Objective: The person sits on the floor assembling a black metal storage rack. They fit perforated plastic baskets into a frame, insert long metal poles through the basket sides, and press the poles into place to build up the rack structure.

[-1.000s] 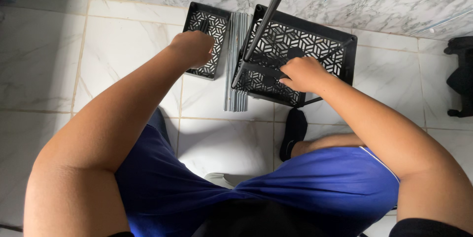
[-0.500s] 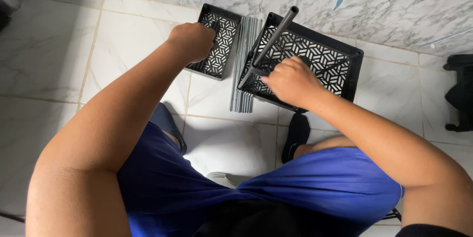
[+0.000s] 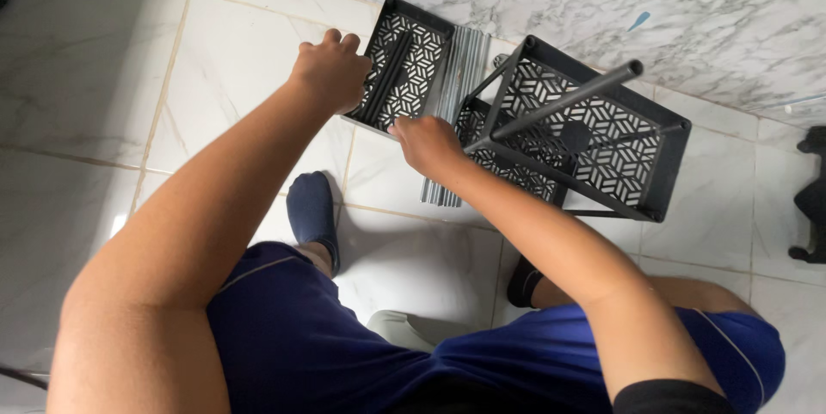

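My left hand (image 3: 331, 74) curls over the left edge of a small black perforated shelf tray (image 3: 409, 70) that lies on the white tile floor. My right hand (image 3: 426, 143) is closed on the near left corner of a larger black perforated rack (image 3: 602, 151). That rack has thin black poles at its corners. One thicker black pole (image 3: 559, 100) rises from it toward the camera and leans right. A bundle of grey metal rods (image 3: 460, 70) lies on the floor between the tray and the rack, partly under my right hand.
A marble wall (image 3: 688, 9) runs just behind the tray and rack. My feet in dark socks (image 3: 311, 212) rest on the tiles below the hands. A black object (image 3: 813, 199) stands at the right edge.
My right hand slid from the middle of the rack to its near left corner. The thick pole now leans further right. My left hand stays on the small tray's edge.
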`<state>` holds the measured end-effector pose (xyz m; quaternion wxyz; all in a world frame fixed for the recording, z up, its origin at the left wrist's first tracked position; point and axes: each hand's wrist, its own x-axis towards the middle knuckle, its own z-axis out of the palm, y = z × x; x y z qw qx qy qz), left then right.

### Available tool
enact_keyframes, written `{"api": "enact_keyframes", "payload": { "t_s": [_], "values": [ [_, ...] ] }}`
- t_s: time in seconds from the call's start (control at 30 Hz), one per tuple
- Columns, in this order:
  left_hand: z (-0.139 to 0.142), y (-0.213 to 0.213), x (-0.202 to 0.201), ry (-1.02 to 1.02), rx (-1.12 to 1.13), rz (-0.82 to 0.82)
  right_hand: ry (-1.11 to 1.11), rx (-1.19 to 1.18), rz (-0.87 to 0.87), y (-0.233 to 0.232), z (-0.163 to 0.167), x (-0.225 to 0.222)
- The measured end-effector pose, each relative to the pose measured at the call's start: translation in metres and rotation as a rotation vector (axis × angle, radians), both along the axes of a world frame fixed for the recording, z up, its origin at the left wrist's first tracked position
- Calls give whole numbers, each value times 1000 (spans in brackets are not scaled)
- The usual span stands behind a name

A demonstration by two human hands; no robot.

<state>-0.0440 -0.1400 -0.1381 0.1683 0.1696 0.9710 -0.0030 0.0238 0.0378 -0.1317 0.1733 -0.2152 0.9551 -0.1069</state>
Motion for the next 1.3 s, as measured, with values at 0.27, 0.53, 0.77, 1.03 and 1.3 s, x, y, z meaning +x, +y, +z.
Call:
{"api": "enact_keyframes", "payload": {
  "t_s": [0.27,0.53,0.77,1.03,1.3],
  "values": [
    [-43,-25,14,-308,-69,164,-59,-63,-94,-35,-61,-31],
    [-75,-6,25,-353,-75,69,0,112,-203,-26,-116,-38],
    [-93,14,40,-372,-33,-34,6,10,-348,-20,-141,-54],
    [-100,-3,43,-457,-126,-49,-318,26,-695,-36,-150,-67],
    [-83,-6,34,-472,-132,1,-147,-246,-848,-36,-115,-68]
  ]
}}
